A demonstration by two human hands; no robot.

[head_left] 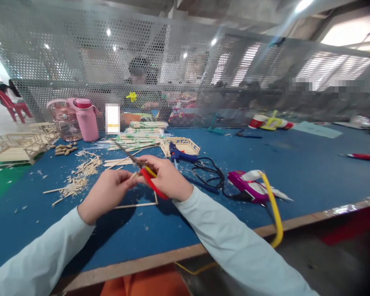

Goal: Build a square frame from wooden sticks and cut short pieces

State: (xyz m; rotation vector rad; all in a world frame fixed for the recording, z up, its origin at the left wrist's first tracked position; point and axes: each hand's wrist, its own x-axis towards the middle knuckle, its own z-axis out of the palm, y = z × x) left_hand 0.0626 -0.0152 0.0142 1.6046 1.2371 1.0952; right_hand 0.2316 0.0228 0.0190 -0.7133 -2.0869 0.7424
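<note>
My right hand (171,179) is closed around scissors with red-and-yellow handles (146,181); their blades point up and to the left, away from me. My left hand (106,190) meets it, thumb and fingers pinched on what looks like a short pale wooden stick (133,175), close to the scissors. Below both hands, a thin wooden frame (142,204) lies on the blue tabletop (117,236), partly hidden by them. Beyond my hands lie loose sticks (119,162), and to the left a heap of cut stick pieces (85,168).
A blue glue gun (183,154) rests by a stick-built tray (188,144), its black cable coiled. Rightward sits a purple-and-white device (248,187) with a yellow strap. A pink bottle (88,121), packaged sticks (144,133) and wooden models (15,148) stand before a perforated screen (89,61).
</note>
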